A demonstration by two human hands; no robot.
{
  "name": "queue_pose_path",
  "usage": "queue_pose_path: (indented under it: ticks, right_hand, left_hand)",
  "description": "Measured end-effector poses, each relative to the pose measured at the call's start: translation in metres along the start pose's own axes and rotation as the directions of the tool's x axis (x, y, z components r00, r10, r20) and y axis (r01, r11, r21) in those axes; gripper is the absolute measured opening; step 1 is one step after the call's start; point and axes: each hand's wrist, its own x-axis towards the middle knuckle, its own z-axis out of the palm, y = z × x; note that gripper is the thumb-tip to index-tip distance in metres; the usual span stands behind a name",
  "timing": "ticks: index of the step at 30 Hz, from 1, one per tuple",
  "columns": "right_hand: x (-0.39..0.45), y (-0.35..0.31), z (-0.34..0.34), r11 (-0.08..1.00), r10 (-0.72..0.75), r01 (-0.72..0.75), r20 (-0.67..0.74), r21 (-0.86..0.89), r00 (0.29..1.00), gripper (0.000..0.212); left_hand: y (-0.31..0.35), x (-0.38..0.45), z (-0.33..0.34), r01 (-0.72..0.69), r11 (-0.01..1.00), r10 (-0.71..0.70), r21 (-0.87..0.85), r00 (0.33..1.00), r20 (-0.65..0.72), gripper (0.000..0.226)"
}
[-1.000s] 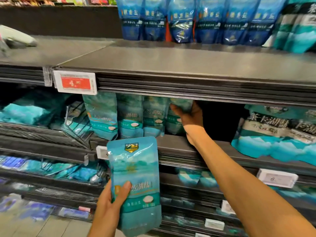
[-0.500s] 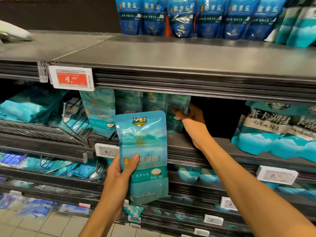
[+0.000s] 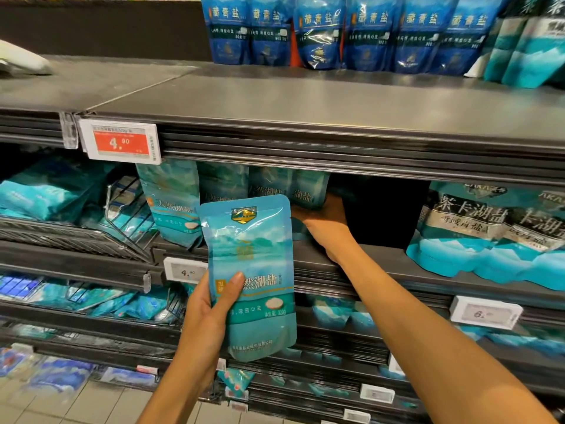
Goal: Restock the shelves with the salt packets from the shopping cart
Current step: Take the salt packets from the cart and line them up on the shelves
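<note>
My left hand [image 3: 211,313] holds a teal salt packet [image 3: 253,270] upright in front of the second shelf [image 3: 382,270], thumb across its front. Behind it, a row of matching teal packets [image 3: 171,203] stands on that shelf. My right hand [image 3: 324,224] reaches under the upper shelf and rests against the rightmost packet of the row [image 3: 308,188]; its fingers are hidden behind the held packet, so its grip is unclear. A dark gap lies to the right of that hand. The shopping cart is out of view.
Dark blue salt packets [image 3: 318,32] line the back of the grey top shelf [image 3: 305,102]. Larger teal and white packets [image 3: 483,234] stand at the right of the second shelf. A red price tag [image 3: 120,142] hangs from the top shelf's edge. Wire baskets [image 3: 91,231] with packets sit left.
My left hand has raised its packet from low in view up to the second shelf's height. My right hand has slid down the side of the rightmost shelved packet.
</note>
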Motion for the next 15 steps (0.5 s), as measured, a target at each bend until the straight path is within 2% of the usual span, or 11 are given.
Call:
queue_pose_path:
  ticks: [9, 12, 15]
  right_hand:
    - [-0.007, 0.002, -0.009, 0.996, -0.005, 0.002, -0.044, -0.088, 0.999, 0.026]
    - [-0.015, 0.004, -0.014, 0.945, 0.152, -0.167, -0.074, -0.282, 0.986, 0.028]
    - [-0.022, 0.000, -0.016, 0.921, 0.212, -0.225, -0.073, -0.318, 0.974, 0.042]
  left_hand:
    - [0.001, -0.001, -0.022, -0.012, 1.000, 0.013, 0.009, 0.998, -0.067, 0.032]
    - [0.001, -0.002, -0.026, -0.017, 1.000, 0.018, 0.013, 0.997, -0.080, 0.031]
    - [0.001, -0.002, -0.027, -0.017, 1.000, 0.018, 0.012, 0.997, -0.076, 0.032]
